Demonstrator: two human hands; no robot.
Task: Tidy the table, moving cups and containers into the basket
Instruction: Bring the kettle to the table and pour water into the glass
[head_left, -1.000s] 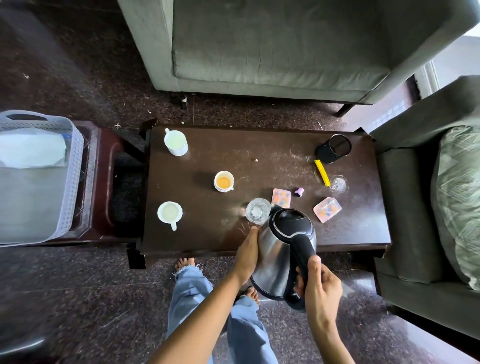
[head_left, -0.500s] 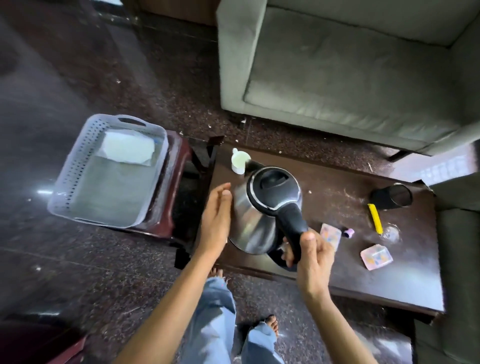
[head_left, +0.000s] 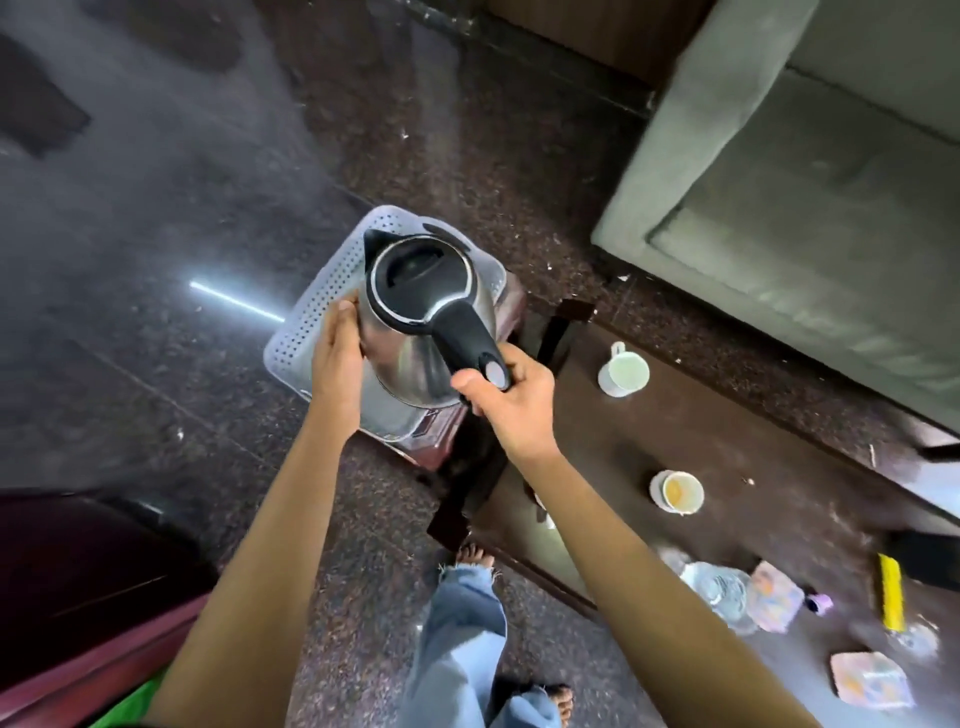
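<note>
Dark surface (head_left: 727, 467) w/ cups now sits off to the side, since the kettle (head_left: 415, 312) has swung over the basket (head_left: 306, 332): right hand (head_left: 519, 410) fingers wrapped round its handle, left hand (head_left: 337, 364) flat vs. its side, ready to lower.

One view only, head-mounted, wide-angle, so no overlap with a second view can be stated. The scene is seen from above, pitched steeply down and rolled, floor lines running diagonally. The kettle (head_left: 415, 312) is framed near centre, close to the lens, over the basket (head_left: 306, 332). Both forearms are seen entering from 6 o'clock, left hand (head_left: 337, 364) and right hand (head_left: 514, 410) mid-frame. The table (head_left: 727, 467) is placed toward 4 o'clock, the sofa (head_left: 810, 208) toward 2 o'clock. Edges are blurred and stretched.
</note>
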